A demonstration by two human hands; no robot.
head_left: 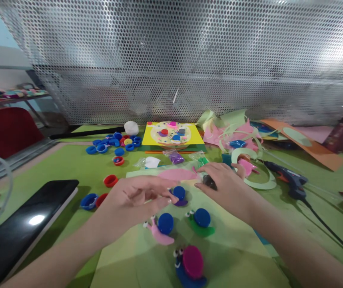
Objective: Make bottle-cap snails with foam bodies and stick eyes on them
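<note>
My left hand (pixel 135 198) hovers over a light green sheet (pixel 147 256), fingers together and reaching toward a purple snail with a blue bottle cap (pixel 179 195). My right hand (pixel 228 186) is curled beside it, pinching a small dark object (pixel 210 182) I cannot name. Closer to me on the sheet lie a pink snail with a blue cap (pixel 162 228), a green snail with a blue cap (pixel 201 221) and a blue snail with a magenta cap (pixel 191 264). A pink paper oval (pixel 179 174) lies just beyond my hands.
A phone (pixel 24 224) lies at the left. Several blue and red caps (pixel 114 144) are scattered behind, near a white ball (pixel 131 128) and a yellow card with a plate craft (pixel 171 134). Paper scraps (pixel 234 132) and a glue gun (pixel 288 178) lie at the right. Perforated metal panel behind.
</note>
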